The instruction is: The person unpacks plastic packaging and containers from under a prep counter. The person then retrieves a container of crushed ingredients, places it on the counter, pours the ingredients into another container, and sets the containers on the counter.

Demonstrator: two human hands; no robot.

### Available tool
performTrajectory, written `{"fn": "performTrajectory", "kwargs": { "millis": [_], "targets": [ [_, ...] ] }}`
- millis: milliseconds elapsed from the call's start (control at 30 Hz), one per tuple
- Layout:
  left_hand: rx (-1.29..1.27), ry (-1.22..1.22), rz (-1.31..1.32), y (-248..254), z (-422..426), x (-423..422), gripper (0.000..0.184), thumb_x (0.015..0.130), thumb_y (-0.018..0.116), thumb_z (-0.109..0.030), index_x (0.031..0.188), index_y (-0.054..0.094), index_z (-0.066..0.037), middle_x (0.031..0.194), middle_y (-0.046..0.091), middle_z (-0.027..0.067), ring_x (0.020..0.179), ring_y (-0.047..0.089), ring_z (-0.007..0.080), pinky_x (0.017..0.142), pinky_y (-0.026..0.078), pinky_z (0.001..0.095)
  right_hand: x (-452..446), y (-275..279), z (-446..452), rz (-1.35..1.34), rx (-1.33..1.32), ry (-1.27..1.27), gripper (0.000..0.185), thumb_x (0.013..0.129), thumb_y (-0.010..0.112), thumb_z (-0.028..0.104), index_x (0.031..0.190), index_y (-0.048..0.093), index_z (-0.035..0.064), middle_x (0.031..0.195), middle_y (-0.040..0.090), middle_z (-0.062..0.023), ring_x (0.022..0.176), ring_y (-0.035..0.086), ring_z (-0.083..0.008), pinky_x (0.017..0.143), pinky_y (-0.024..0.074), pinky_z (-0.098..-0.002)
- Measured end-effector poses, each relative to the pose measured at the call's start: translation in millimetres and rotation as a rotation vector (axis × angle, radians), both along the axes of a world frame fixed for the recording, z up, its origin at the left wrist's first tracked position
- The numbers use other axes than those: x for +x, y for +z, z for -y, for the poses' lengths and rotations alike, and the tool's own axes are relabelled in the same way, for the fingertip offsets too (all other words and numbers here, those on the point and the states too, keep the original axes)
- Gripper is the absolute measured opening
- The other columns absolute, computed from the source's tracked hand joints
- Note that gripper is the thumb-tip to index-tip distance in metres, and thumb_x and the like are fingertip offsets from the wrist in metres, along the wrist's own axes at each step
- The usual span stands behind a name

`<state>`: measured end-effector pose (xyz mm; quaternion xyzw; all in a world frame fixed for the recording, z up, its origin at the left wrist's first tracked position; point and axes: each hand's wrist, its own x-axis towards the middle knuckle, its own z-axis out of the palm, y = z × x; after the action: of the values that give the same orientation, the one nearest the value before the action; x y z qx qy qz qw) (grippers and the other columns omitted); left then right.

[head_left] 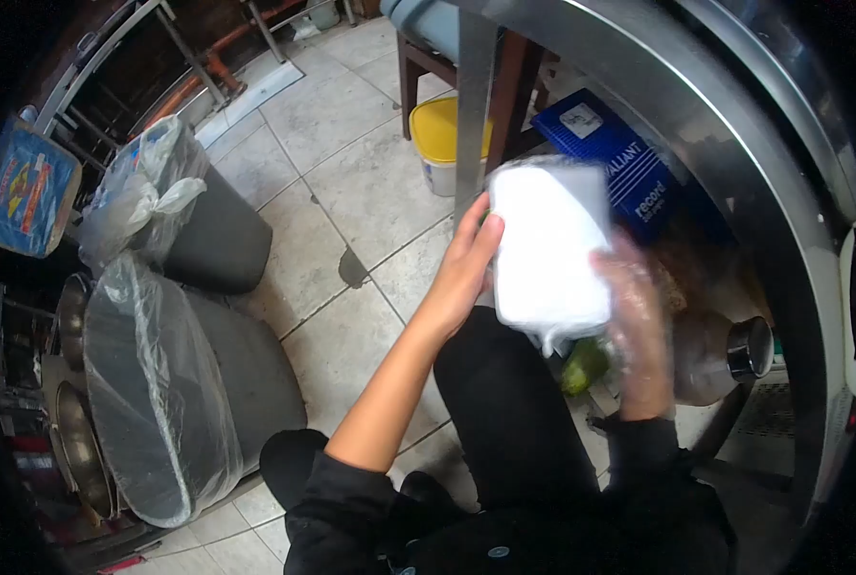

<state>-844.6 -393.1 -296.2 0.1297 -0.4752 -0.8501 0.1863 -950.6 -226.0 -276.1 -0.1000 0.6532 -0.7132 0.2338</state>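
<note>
One white plastic-wrapped package (552,249) held above one knee (509,407), left hand (470,251) gripping its left edge, blurred right hand (631,292) on its right edge, open floor tiles (356,172) between it and two grey bins (222,225), steel upright (474,115) beyond its upper left corner.

1. The floor (327,139) is spreading around the yellow-lidded tub (447,134), its pale, mottled tiles meeting along darker joints.
2. On these tiles, the tub is standing upright.
3. A brown wooden leg (409,91) is rising just beside the tub, on its left.
4. A dark grey patch (353,269) is marking the tiles to the tub's left, nearer the wearer.
5. A grey bin (225,240) with a clear plastic liner is standing well left of the tub.
6. A second grey bin (251,364), also lined, is standing left of the tub and nearer the wearer.
7. A white strip (253,103) is running along the floor, well left of the tub.
</note>
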Motion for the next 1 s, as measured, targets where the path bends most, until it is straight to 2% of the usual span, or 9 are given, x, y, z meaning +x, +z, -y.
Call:
{"fn": "performTrajectory", "kwargs": {
  "millis": [100,167,300,367,500,667,900,967,1000],
  "targets": [
    [-0.257,0.245,0.156,-0.7,4.5,65.5,0.065,0.08,0.067,-0.016,0.132,0.03,-0.001,0.12,0.045,0.0125,0.111,0.045,0.0197,0.092,0.04,0.031,51.1,-11.3,48.7,0.254,0.004,0.399,0.037,0.086,0.058,0.011,0.119,0.048,-0.0024,0.1,0.06,-0.0084,0.088,0.058,-0.0135,0.078,0.0489,-0.027],
    [-0.337,0.405,0.265,-20.4,22.3,106.2,0.06,0.083,0.062,-0.009,0.132,0.029,-0.001,0.118,0.048,0.011,0.107,0.048,0.0184,0.089,0.043,0.03,79.4,-45.1,86.8,-0.211,0.071,0.623,0.045,0.082,0.065,0.015,0.121,0.047,0.0018,0.1,0.06,-0.008,0.09,0.056,-0.0141,0.081,0.0466,-0.0276],
    [-0.224,0.659,0.244,-49.0,42.8,154.0,0.066,0.082,0.061,-0.008,0.137,0.025,-0.003,0.129,0.041,0.015,0.116,0.043,0.0237,0.095,0.037,0.0334,114.4,-49.6,149.2,-0.472,0.07,0.653,0.074,0.074,0.074,0.018,0.13,0.033,-0.0061,0.12,0.048,-0.0196,0.11,0.049,-0.0219,0.09,0.0425,-0.0312],
    [-0.57,0.729,0.426,-41.9,50.5,171.7,0.075,0.077,0.067,-0.012,0.139,0.025,-0.005,0.132,0.035,0.0175,0.12,0.039,0.0271,0.097,0.036,0.0352,120.5,-56.5,170.9,0.322,-0.112,0.765,0.064,0.076,0.069,0.013,0.126,0.035,-0.0073,0.112,0.051,-0.0167,0.101,0.052,-0.0206,0.084,0.0447,-0.0298],
    [-1.22,0.51,0.707,-24.3,49.8,186.9,0.098,0.058,0.082,-0.024,0.14,0.029,-0.014,0.139,0.018,0.0231,0.128,0.027,0.0344,0.101,0.031,0.0404,138.0,-69.4,170.9,0.386,-0.14,0.72,0.046,0.079,0.063,0.011,0.118,0.044,-0.0038,0.104,0.055,-0.0106,0.091,0.054,-0.0154,0.078,0.0456,-0.0285],
    [-1.003,0.786,0.601,-44.1,52.8,185.8,0.041,0.062,0.078,-0.008,0.102,0.069,-0.013,0.124,0.047,0.0139,0.112,0.049,0.0268,0.095,0.039,0.0333,147.2,-118.9,184.7,0.048,-0.244,0.807,0.05,0.08,0.059,0.011,0.124,0.038,0.0027,0.105,0.053,-0.0077,0.09,0.05,-0.0118,0.077,0.0442,-0.0276],
    [-1.488,0.838,0.714,-49.8,51.6,186.6,0.019,0.076,0.069,-0.009,0.095,0.069,-0.006,0.113,0.054,0.0102,0.095,0.054,0.0187,0.082,0.044,0.028,145.0,-110.5,184.0,0.138,-0.209,0.794,0.059,0.079,0.063,0.011,0.129,0.034,0.0021,0.113,0.05,-0.0121,0.102,0.048,-0.0171,0.086,0.0415,-0.0295],
    [-0.814,0.714,0.542,-50.1,50.7,186.9,0.012,0.083,0.061,-0.009,0.088,0.067,0.0,0.092,0.058,0.0055,0.08,0.053,0.0121,0.074,0.041,0.0222,146.9,-97.6,178.3,-0.196,-0.268,0.736,0.073,0.076,0.069,0.013,0.135,0.027,0.0003,0.126,0.043,-0.0164,0.117,0.04,-0.0211,0.097,0.034,-0.0316],
    [-0.814,0.712,0.544,-52.5,50.7,187.1,0.012,0.083,0.061,-0.009,0.088,0.067,0.0,0.092,0.058,0.0055,0.08,0.053,0.0121,0.074,0.041,0.0222,144.6,-91.0,175.3,-0.194,-0.268,0.734,0.073,0.076,0.069,0.013,0.135,0.027,0.0003,0.126,0.043,-0.0164,0.117,0.04,-0.0211,0.097,0.034,-0.0316]
  ]
}}
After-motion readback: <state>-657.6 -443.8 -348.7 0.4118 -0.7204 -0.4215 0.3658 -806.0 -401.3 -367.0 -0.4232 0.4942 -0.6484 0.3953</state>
